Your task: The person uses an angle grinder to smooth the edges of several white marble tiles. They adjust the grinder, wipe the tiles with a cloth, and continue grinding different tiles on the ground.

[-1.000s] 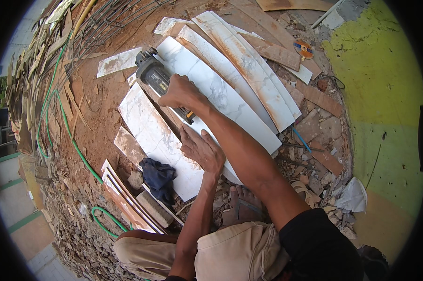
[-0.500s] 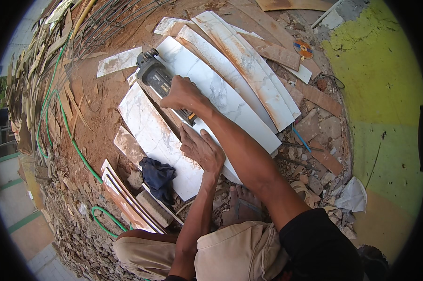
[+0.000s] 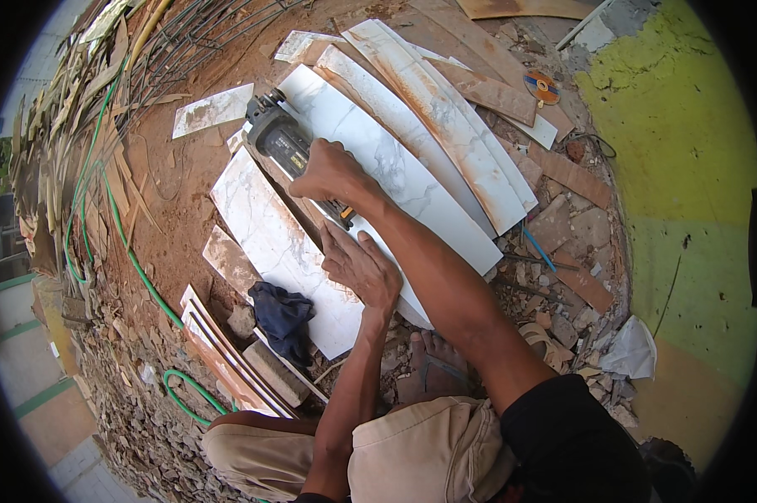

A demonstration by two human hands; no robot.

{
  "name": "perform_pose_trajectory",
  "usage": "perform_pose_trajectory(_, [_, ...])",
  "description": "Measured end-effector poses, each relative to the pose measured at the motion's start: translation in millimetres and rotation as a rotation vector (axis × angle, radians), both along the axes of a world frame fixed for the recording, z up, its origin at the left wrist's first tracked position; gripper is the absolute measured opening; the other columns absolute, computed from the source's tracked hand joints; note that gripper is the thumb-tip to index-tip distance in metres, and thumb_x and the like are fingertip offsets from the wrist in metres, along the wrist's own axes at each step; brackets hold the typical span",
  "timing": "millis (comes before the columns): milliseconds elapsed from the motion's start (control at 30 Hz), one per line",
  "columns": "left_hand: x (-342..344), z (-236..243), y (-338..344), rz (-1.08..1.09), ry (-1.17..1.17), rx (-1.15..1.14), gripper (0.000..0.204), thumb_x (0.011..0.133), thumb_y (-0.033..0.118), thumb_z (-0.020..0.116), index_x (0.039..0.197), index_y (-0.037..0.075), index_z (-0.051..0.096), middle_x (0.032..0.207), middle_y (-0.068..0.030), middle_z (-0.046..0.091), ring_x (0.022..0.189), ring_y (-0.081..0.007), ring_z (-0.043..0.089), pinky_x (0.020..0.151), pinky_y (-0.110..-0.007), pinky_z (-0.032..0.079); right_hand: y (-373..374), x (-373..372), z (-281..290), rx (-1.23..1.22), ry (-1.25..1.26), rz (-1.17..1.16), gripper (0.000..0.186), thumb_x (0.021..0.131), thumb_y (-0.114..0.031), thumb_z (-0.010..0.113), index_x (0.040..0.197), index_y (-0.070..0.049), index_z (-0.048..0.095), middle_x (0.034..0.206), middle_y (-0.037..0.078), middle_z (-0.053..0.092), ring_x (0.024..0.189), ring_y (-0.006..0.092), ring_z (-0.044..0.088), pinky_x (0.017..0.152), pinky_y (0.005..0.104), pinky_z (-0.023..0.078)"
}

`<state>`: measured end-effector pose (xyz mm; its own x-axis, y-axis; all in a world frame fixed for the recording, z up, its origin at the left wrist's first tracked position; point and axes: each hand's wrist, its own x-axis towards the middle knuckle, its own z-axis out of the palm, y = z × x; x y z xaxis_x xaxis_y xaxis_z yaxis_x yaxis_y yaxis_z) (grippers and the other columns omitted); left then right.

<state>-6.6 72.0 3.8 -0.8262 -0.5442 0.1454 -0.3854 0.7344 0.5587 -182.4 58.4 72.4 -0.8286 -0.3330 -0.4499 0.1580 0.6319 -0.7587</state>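
My right hand [image 3: 335,173] is wrapped round a dark grey handheld power tool [image 3: 286,147] with a cylindrical body. The tool lies along the left edge of a long white marble-patterned tile [image 3: 403,172]; its working end is hidden. Just below the tool's near end, my left hand [image 3: 366,272] rests with fingers stretched out at the tile's edge, holding nothing. Under and to the left of that hand is another white tile [image 3: 269,230] with brown dirt on it. A dark blue cloth [image 3: 281,320] lies crumpled on this tile's near left part.
More dirt-stained tile strips [image 3: 445,126] overlap on the right. An orange-centred disc [image 3: 542,87] lies beyond them, near a yellow-green wall [image 3: 680,151]. A green hose [image 3: 144,277] winds along the left, past stacked strips [image 3: 236,360]. Steel rods [image 3: 202,38] and wood scraps lie far left; rubble surrounds my feet.
The tool and my right hand have shifted very slightly toward me along the tile edge. My left hand stays almost in place.
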Motion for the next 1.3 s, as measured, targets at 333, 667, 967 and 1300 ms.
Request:
perform_pose_trajectory(333, [0.5, -1.3, -0.4, -0.006, 0.007, 0.002, 0.065, 0.108, 0.037, 0.034, 0.157, -0.006, 0.028, 0.156, -0.0295, 0.032, 0.127, -0.0432, 0.037, 0.108, -0.051, 0.025, 4.0, 4.4, 0.7, 0.002, -0.003, 0.003, 0.059, 0.063, -0.024, 0.078, 0.109, 0.012, 0.068, 0.107, 0.034, 0.071, 0.101, 0.0424, 0.073, 0.089, 0.0415, 0.059])
perform_pose_trajectory(667, [0.7, 3.4, -1.4, -0.001, -0.011, 0.043, 0.065, 0.108, 0.035, 0.033, 0.156, -0.009, 0.027, 0.156, -0.0331, 0.031, 0.134, -0.0453, 0.035, 0.111, -0.052, 0.023, 4.9, 9.6, 10.5, -0.033, 0.003, -0.003, 0.061, 0.064, -0.022, 0.076, 0.111, 0.014, 0.066, 0.106, 0.036, 0.070, 0.102, 0.0436, 0.073, 0.089, 0.0434, 0.059])
perform_pose_trajectory(967, [1.2, -8.6, -0.7, -0.002, 0.030, -0.032, 0.066, 0.108, 0.039, 0.036, 0.156, -0.006, 0.030, 0.155, -0.0289, 0.035, 0.124, -0.0435, 0.040, 0.105, -0.051, 0.028, -10.2, -12.1, 0.5, -0.036, 0.043, 0.008, 0.054, 0.065, -0.022, 0.075, 0.109, 0.009, 0.070, 0.112, 0.034, 0.070, 0.105, 0.0413, 0.072, 0.091, 0.0432, 0.059])
perform_pose_trajectory(1300, [0.8, -13.3, -3.0, 0.016, 0.026, -0.077, 0.068, 0.108, 0.042, 0.034, 0.156, -0.005, 0.031, 0.155, -0.0282, 0.036, 0.122, -0.0424, 0.041, 0.104, -0.050, 0.030, -13.3, -16.8, 8.2, -0.019, -0.019, 0.010, 0.056, 0.066, -0.021, 0.074, 0.114, 0.007, 0.069, 0.116, 0.031, 0.070, 0.109, 0.0399, 0.071, 0.093, 0.0432, 0.058])
